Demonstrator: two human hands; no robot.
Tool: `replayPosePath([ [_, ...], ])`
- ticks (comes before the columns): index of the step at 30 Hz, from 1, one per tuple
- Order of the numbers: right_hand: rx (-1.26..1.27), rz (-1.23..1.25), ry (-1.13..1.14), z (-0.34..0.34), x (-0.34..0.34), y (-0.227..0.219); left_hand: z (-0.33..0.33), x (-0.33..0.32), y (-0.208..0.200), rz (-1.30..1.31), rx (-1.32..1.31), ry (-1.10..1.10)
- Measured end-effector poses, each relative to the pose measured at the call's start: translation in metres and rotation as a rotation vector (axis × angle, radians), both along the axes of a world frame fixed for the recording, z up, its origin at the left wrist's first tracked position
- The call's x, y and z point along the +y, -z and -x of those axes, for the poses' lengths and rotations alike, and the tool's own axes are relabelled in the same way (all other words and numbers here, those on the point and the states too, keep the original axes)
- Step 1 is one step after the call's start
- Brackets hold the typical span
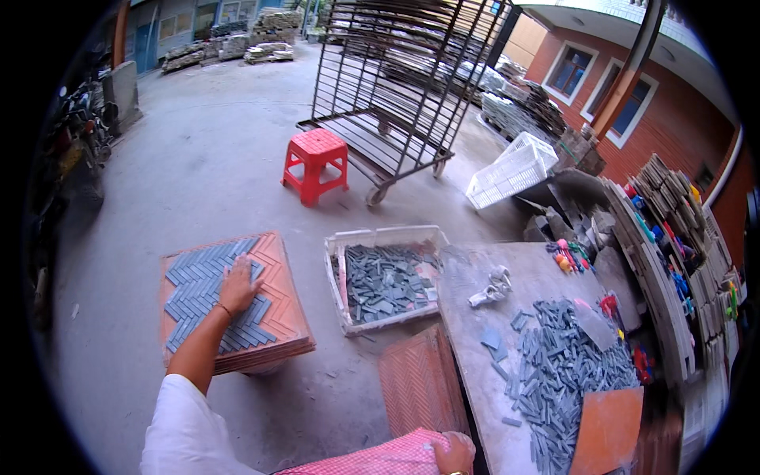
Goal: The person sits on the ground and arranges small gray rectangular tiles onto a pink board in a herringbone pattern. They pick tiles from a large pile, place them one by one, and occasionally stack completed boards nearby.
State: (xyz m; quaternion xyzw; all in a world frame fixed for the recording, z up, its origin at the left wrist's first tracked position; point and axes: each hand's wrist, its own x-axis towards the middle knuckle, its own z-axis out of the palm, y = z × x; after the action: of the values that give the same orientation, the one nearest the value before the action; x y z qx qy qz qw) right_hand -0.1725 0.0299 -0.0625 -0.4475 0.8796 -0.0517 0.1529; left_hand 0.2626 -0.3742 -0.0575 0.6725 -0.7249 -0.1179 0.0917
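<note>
Your left hand (237, 290) lies on slim blue-grey rectangular tiles (194, 279), eight o'clock
Its fingers look extended, unclenched, above the orange herringbone-grooved tray (291, 310); your right hand (454, 454) meets pink-checked cloth (368, 461) at five o'clock, grip impossible to tell

A red stool (318, 144) stands on grey floor (214, 158).

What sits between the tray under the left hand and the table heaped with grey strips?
The head view shows a white crate of grey pieces, orange herringbone trays and some floor.
</note>
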Motion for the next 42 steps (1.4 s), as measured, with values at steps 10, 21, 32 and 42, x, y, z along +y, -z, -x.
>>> replayPosePath([
  [10, 0.007, 0.146, -0.035, 0.007, 0.005, 0.015, 0.007, 0.014, 0.003, 0.048, -0.034, -0.040],
  [21, 0.082, 0.373, -0.143, 0.041, 0.037, 0.064, -0.043, 0.089, 0.006, 0.029, 0.039, -0.250],
  [32, 0.044, 0.378, -0.126, 0.036, 0.039, 0.072, -0.126, 0.137, 0.053, 0.073, 0.042, -0.396],
  [42, -0.462, 0.827, 0.173, 0.034, 0.053, 0.014, -0.045, 0.151, 0.009, 0.223, 0.008, -0.210],
])
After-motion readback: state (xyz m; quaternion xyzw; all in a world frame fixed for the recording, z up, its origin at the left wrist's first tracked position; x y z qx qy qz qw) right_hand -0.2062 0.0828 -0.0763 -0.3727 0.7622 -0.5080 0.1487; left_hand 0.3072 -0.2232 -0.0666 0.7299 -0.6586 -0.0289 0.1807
